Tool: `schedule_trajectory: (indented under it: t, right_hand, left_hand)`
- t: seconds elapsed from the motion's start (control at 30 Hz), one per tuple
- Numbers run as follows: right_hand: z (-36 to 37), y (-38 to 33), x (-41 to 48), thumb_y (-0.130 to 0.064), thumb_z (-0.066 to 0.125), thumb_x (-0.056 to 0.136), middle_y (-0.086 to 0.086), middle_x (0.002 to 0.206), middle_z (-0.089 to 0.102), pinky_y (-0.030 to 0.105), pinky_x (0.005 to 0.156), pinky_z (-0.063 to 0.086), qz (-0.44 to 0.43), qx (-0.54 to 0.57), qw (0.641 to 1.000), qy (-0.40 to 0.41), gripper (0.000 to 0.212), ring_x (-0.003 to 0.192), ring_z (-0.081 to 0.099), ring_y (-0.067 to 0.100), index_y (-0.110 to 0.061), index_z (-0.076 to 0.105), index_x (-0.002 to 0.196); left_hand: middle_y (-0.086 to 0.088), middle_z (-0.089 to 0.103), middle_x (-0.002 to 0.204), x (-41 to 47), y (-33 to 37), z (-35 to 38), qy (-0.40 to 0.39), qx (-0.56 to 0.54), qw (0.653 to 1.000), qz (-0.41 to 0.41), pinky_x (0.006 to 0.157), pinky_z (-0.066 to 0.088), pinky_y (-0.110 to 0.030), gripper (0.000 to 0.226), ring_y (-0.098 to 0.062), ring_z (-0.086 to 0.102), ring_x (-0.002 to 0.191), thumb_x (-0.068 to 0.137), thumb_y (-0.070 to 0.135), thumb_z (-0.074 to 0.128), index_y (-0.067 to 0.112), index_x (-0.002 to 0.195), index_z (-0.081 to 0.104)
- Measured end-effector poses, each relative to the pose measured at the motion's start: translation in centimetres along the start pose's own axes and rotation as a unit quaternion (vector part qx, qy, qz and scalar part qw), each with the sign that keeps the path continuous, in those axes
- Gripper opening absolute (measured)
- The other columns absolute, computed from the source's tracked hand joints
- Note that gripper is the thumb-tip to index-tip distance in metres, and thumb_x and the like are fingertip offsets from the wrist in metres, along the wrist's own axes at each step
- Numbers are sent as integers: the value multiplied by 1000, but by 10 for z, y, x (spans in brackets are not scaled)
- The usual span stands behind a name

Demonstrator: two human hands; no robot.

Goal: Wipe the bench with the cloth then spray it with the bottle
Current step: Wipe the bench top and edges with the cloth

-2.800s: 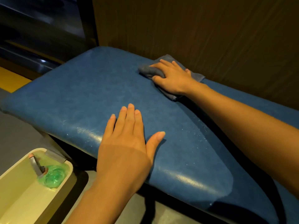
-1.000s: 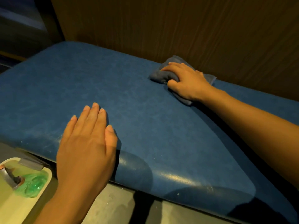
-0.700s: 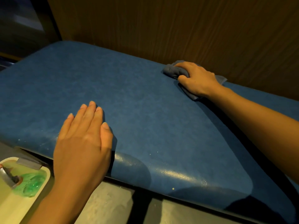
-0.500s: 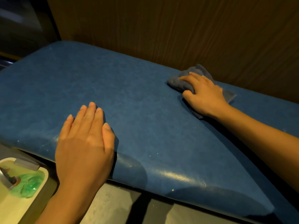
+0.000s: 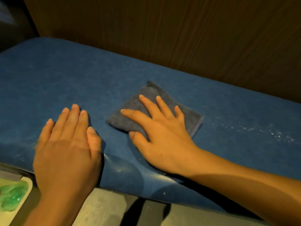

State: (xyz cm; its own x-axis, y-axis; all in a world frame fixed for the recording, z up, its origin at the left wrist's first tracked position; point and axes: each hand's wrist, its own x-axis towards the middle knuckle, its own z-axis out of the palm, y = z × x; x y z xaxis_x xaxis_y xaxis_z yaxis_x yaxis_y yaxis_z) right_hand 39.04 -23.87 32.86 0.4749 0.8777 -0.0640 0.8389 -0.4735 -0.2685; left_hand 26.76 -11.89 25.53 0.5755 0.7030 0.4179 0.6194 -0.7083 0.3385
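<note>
A padded blue bench runs across the view against a wooden wall. A folded grey cloth lies flat on its middle. My right hand presses down on the cloth with fingers spread, thumb at the cloth's near edge. My left hand rests flat on the bench's front edge, left of the cloth, holding nothing. A patch of pale specks marks the bench surface to the right of the cloth. No spray bottle is in view.
A dark brown wooden wall backs the bench. At the bottom left stands a pale bin lined with a green bag. Grey floor shows below the bench's front edge.
My right hand has dragged the cloth from the back of the bench by the wall toward the front middle. My left hand has stayed in place on the front edge.
</note>
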Motion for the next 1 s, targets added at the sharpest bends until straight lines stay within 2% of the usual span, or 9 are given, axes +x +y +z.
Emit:
schedule_trajectory:
  t: [0.23,0.37,0.43,0.5,0.53,0.63,0.73,0.87,1.0]
  right_hand:
    - [5,-21,-14,-59,22,94,-7,159,-19,57,104,-27,-50,10,997,-51,51,142,-30,26,-54,7,143]
    - [7,-20,-23,-65,19,86,-3,160,-15,54,100,-30,-51,-1,998,-36,59,143,-27,31,-51,11,143]
    - [14,-22,-30,-65,20,85,6,160,13,65,101,-14,-48,-38,998,3,59,145,2,45,-46,30,140]
    - [21,-21,-34,-67,25,82,8,146,46,73,100,19,-34,-83,995,32,57,133,39,45,-43,48,129]
    - [23,-19,-36,-67,27,81,7,142,51,72,102,25,-39,-85,995,46,56,129,45,43,-44,50,126]
    - [29,-8,-49,-66,29,80,5,148,44,62,98,15,-74,-76,991,78,55,135,38,42,-44,42,129]
    - [27,3,-56,-64,30,83,1,151,39,64,108,19,-85,-96,987,98,52,139,34,37,-46,38,131]
    - [23,12,-56,-59,31,84,-1,150,41,63,104,30,-102,-107,983,112,49,138,37,33,-45,40,130]
    - [20,22,-50,-54,34,83,-2,146,47,61,101,35,-89,-103,983,122,46,134,42,33,-43,41,127]
  left_hand:
    - [-27,44,140,-3,-1,-10,-28,24,999,34,111,22,-52,62,-38,37,134,92,26,13,-9,130,46]
    - [-26,42,141,-2,-3,-7,-20,16,999,27,112,20,-51,58,-36,35,135,95,26,13,-7,132,43]
    - [-26,42,141,-2,-3,-5,-10,-5,1000,25,113,19,-51,56,-35,34,135,95,26,15,-7,132,42]
    - [-25,42,141,-1,-3,-4,2,-57,998,4,114,18,-50,57,-29,31,135,96,27,14,-7,132,42]
    - [-25,42,141,-1,-2,-5,6,-84,996,-5,114,17,-50,58,-26,30,134,96,29,13,-7,133,42]
    - [-24,41,142,-2,0,-7,11,-104,995,-3,113,18,-49,57,-26,30,134,97,29,14,-6,133,41]
    - [-27,46,136,1,-3,-6,2,-92,996,4,110,23,-55,51,-40,36,132,97,28,15,-2,127,44]
    - [-27,44,92,10,-9,1,-38,-83,996,22,79,39,-66,51,-50,46,92,96,37,7,0,84,41]
    - [-16,42,85,12,-11,3,-36,-66,997,15,75,40,-63,52,-43,47,84,96,41,9,3,86,42]
